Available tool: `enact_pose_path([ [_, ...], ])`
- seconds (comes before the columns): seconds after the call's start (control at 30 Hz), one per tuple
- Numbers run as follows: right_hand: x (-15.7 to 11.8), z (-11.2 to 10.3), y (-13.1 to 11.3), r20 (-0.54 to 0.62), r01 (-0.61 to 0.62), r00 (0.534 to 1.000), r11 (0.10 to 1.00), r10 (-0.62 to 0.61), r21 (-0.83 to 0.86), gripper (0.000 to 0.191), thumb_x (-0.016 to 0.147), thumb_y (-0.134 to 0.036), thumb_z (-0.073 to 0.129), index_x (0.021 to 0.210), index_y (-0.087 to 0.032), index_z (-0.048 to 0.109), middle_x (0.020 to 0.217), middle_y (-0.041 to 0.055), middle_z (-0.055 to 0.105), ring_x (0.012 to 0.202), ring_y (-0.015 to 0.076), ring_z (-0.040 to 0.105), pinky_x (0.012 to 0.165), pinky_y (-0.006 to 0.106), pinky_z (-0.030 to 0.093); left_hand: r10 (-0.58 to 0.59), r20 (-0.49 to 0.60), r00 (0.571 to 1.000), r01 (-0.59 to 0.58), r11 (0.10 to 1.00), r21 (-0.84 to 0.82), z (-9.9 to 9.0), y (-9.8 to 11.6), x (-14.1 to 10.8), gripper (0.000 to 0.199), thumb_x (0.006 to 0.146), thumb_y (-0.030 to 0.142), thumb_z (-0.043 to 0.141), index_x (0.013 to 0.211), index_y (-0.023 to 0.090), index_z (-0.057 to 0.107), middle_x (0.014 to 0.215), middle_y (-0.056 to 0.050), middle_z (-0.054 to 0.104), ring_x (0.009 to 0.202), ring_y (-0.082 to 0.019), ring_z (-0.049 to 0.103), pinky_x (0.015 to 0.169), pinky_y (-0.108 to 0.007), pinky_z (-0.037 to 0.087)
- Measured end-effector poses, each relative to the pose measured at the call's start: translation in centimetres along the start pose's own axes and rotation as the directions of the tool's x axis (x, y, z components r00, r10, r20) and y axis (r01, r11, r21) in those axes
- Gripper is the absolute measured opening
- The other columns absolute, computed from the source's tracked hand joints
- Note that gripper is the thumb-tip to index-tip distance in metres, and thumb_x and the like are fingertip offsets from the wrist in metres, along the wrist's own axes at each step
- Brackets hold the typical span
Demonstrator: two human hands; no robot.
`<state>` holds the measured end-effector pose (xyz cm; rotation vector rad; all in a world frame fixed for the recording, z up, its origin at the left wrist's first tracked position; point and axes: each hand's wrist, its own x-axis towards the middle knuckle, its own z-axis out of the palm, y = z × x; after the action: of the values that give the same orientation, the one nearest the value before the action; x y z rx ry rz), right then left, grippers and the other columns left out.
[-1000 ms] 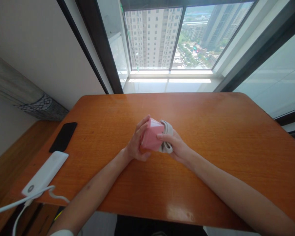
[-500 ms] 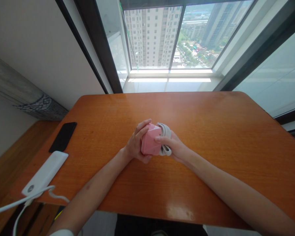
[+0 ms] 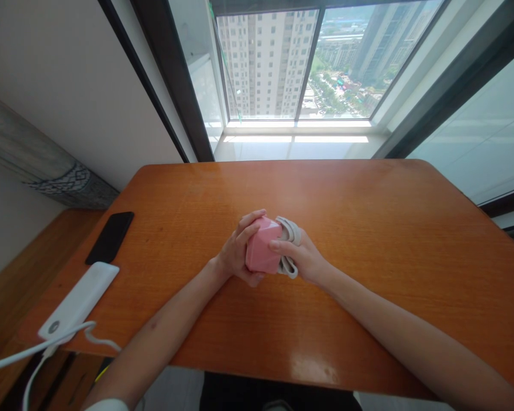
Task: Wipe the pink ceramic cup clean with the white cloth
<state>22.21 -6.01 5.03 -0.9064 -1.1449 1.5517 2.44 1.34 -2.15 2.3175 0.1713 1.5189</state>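
A pink block-shaped object (image 3: 263,246) is held over the middle of the wooden table (image 3: 346,205). My left hand (image 3: 243,248) wraps round its left side, fingers over the top and thumb low. A bundle of flat light-grey cord (image 3: 288,229) lies against the right side of the pink object. My right hand (image 3: 302,254) is closed on that cord, its thumb touching the pink object's right face. The right hand's other fingers are mostly hidden behind the cord.
On the table's left side lie a black phone (image 3: 110,237) and, nearer, a white power bank (image 3: 79,301) with a white cable (image 3: 29,355) by it. A window (image 3: 291,68) stands beyond the far edge. A curtain (image 3: 47,157) hangs at the left.
The grey cord bundle has shifted slightly right and down, its loops a little more spread. The pink object and both hands have barely moved.
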Motion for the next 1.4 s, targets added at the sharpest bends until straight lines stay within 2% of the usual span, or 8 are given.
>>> enact_pose_path([
  [0.2,-0.3,0.3,-1.0,-0.001,0.009,1.000,0.992,-0.010,-0.129,0.053,0.078,-0.063,0.092,0.078,-0.019,0.062,0.069,-0.0030,0.052,0.062,0.0118,0.041,0.055,0.026,0.037,0.026,-0.007,1.000,-0.027,0.999,-0.027,0.1,-0.1,-0.2,0.125,0.074,0.078,0.081,0.175,0.031,0.024,0.176,-0.019,0.037,0.156,-0.045,0.050,0.119,-0.068,0.054],
  [0.33,-0.3,0.2,-0.9,0.020,0.042,0.999,0.979,-0.038,-0.199,0.055,0.082,-0.066,0.088,0.073,-0.020,0.059,0.065,-0.0031,0.050,0.059,0.0114,0.040,0.052,0.026,0.035,0.014,-0.003,1.000,-0.014,0.999,-0.041,0.2,-0.2,-0.4,0.123,0.075,0.081,0.078,0.174,0.033,0.023,0.177,-0.018,0.036,0.155,-0.046,0.050,0.118,-0.071,0.054],
  [0.6,-0.8,0.6,-0.3,0.094,0.200,0.979,0.931,-0.179,-0.306,0.056,0.091,-0.065,0.080,0.068,-0.021,0.053,0.061,-0.0042,0.044,0.054,0.0100,0.037,0.047,0.025,0.032,-0.004,-0.001,1.000,0.004,0.993,-0.116,0.2,-0.3,-0.8,0.130,0.071,0.095,0.073,0.174,0.032,0.025,0.172,-0.021,0.043,0.154,-0.046,0.053,0.118,-0.068,0.055],
  [0.83,-1.0,0.6,0.1,0.201,0.345,0.936,0.865,-0.288,-0.364,0.048,0.084,-0.059,0.089,0.070,-0.021,0.064,0.061,-0.0012,0.059,0.055,0.0133,0.048,0.050,0.028,0.041,-0.049,-0.001,0.999,0.048,0.981,-0.190,0.2,-0.3,-0.5,0.129,0.069,0.098,0.073,0.172,0.033,0.030,0.169,-0.021,0.047,0.151,-0.047,0.056,0.116,-0.072,0.055],
  [1.0,-1.0,0.5,0.3,0.258,0.468,0.884,0.744,-0.390,-0.477,0.049,0.084,-0.056,0.090,0.064,-0.022,0.063,0.056,-0.0026,0.056,0.051,0.0114,0.044,0.049,0.028,0.036,-0.062,-0.010,0.998,0.059,0.979,-0.197,0.3,-0.2,-0.2,0.130,0.068,0.101,0.071,0.171,0.032,0.033,0.164,-0.021,0.054,0.149,-0.047,0.058,0.117,-0.070,0.055],
  [1.17,-0.7,0.4,1.1,0.315,0.596,0.796,0.575,-0.518,-0.561,0.056,0.085,-0.056,0.090,0.055,-0.022,0.056,0.051,-0.0047,0.048,0.046,0.0094,0.038,0.047,0.028,0.029,-0.083,-0.003,0.997,0.080,0.974,-0.210,0.2,0.3,0.0,0.120,0.074,0.092,0.073,0.170,0.031,0.036,0.165,-0.020,0.054,0.144,-0.045,0.063,0.115,-0.067,0.056],
  [1.3,-0.6,0.2,1.7,0.364,0.639,0.735,0.405,-0.572,-0.654,0.056,0.087,-0.060,0.086,0.056,-0.023,0.057,0.051,-0.0032,0.052,0.048,0.0109,0.042,0.050,0.029,0.032,-0.091,0.008,0.996,0.091,0.967,-0.240,0.1,0.7,0.4,0.113,0.079,0.080,0.077,0.169,0.025,0.038,0.163,-0.022,0.056,0.142,-0.044,0.064,0.115,-0.065,0.056],
  [1.4,-0.5,0.0,2.1,0.416,0.679,0.675,0.290,-0.610,-0.675,0.056,0.087,-0.062,0.085,0.057,-0.023,0.059,0.051,-0.0030,0.054,0.049,0.0114,0.045,0.052,0.029,0.034,-0.085,0.023,0.996,0.088,0.969,-0.232,-0.1,0.7,0.5,0.113,0.079,0.079,0.076,0.170,0.023,0.039,0.161,-0.023,0.058,0.141,-0.045,0.064,0.115,-0.066,0.056],
])
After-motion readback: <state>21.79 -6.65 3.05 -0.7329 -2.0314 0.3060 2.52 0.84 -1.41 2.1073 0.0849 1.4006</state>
